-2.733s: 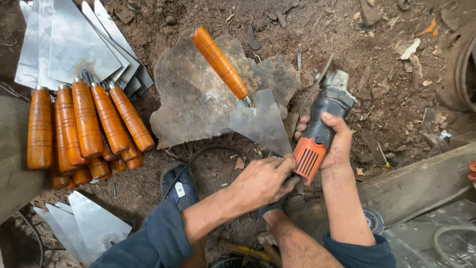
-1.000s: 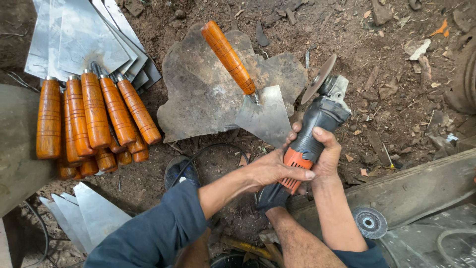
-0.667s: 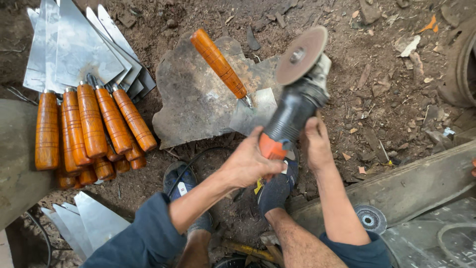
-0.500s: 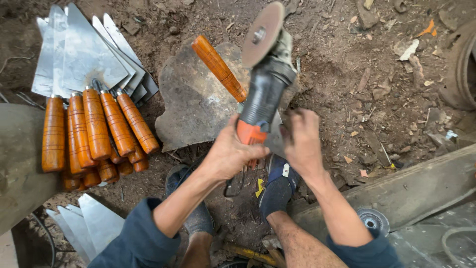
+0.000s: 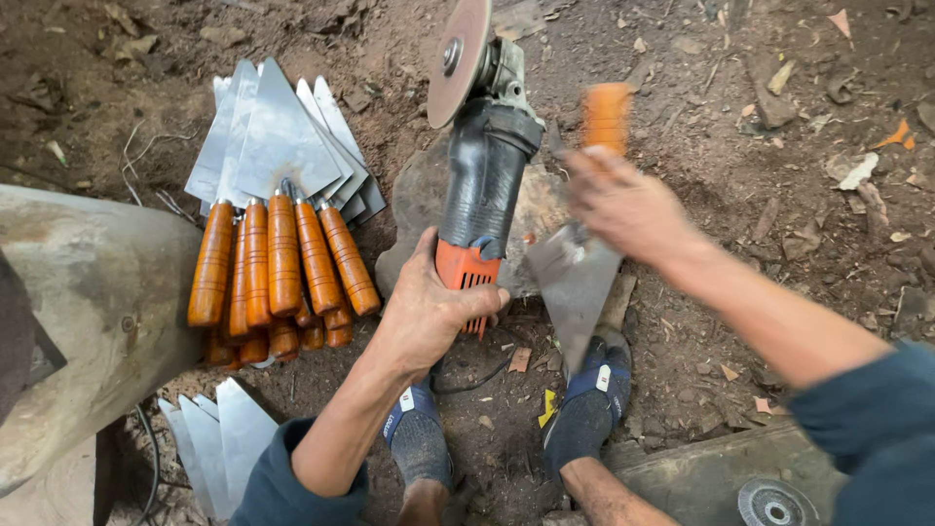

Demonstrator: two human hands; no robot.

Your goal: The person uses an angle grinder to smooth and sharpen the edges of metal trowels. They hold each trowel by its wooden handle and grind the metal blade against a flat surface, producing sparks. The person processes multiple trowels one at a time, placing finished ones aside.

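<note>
While the left hand (image 5: 429, 312) clamps the angle grinder (image 5: 477, 166) disc-up toward 12 o'clock, away from the body, right-hand fingers (image 5: 609, 195) grip the blurred trowel (image 5: 577, 282) at 3 o'clock.

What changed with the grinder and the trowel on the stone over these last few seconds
The black and orange angle grinder passed from the right hand to the left hand, swung upright with its disc up. The freed right hand picked the orange-handled steel trowel off the flat stone. The stack of finished trowels stayed put.
</note>
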